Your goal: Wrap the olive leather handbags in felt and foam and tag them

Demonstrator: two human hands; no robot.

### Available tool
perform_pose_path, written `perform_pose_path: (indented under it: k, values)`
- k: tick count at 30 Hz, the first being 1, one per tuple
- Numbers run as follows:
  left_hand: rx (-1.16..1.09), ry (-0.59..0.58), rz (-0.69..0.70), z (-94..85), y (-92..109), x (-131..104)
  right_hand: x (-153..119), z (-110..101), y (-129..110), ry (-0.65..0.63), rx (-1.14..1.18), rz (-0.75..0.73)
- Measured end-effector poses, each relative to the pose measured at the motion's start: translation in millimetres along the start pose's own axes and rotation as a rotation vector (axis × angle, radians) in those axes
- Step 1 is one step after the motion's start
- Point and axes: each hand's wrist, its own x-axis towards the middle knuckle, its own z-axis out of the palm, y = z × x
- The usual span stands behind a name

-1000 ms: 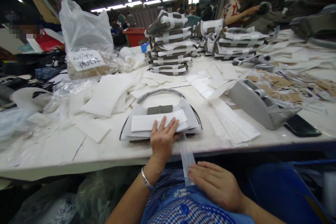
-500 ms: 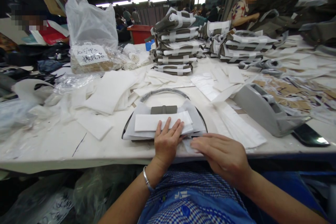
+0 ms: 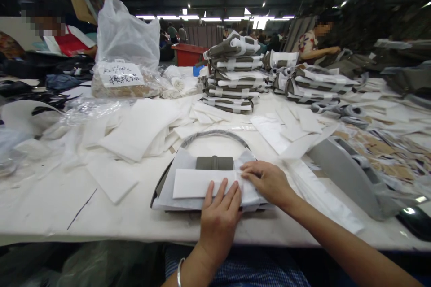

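A grey-green bag [image 3: 214, 163] lies on the table near its front edge, mostly covered by thin white wrapping, its wrapped round handle pointing away from me. Across its front rests a white padding strip [image 3: 190, 183]. My left hand [image 3: 222, 210] lies on the lower right part of that strip with its fingers spread flat. At the strip's right end my right hand [image 3: 267, 181] has thumb and fingers pinched together against the wrapping; what is between the fingertips is too small to make out. A strip of clear tape seems to run below it.
A grey tape dispenser [image 3: 350, 179] stands at the right beside a black phone [image 3: 415, 223]. Wrapped bags [image 3: 235, 78] are stacked behind. White sheets [image 3: 141, 130] and a plastic bag [image 3: 128, 40] lie left. Other people sit at the far left and far right.
My right hand has moved up from the bag's lower right edge to the strip's right end. My left hand still presses on the strip. The view has tilted upward a little.
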Motion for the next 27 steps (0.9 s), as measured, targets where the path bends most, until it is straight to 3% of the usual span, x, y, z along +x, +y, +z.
perform_pose_path:
  k: [4, 7, 13, 17, 20, 23, 27]
  values:
    - [-0.027, -0.005, 0.028, -3.6, -3, 1, 8, 1, 7, -0.105, 0.048, 0.017]
    - [-0.070, -0.023, 0.021, -12.2, -3, 2, 9, 2, 10, -0.114, 0.058, 0.035]
    - [-0.057, -0.215, 0.085, -29.2, 2, 6, 5, 4, 9, -0.077, 0.035, 0.024]
    - [0.025, -0.113, 0.054, -20.1, 6, 9, 8, 7, 7, -0.032, -0.013, 0.078]
    - [0.052, -0.035, 0.053, -12.4, 8, 10, 6, 3, 9, 0.016, 0.036, 0.040]
    - [0.061, 0.011, 0.084, -10.1, 7, 9, -9, -25, 22, 0.065, 0.039, 0.018]
    - [0.114, 0.044, 0.198, -8.4, 0, 10, -47, -107, 62, 0.258, -0.163, 0.092]
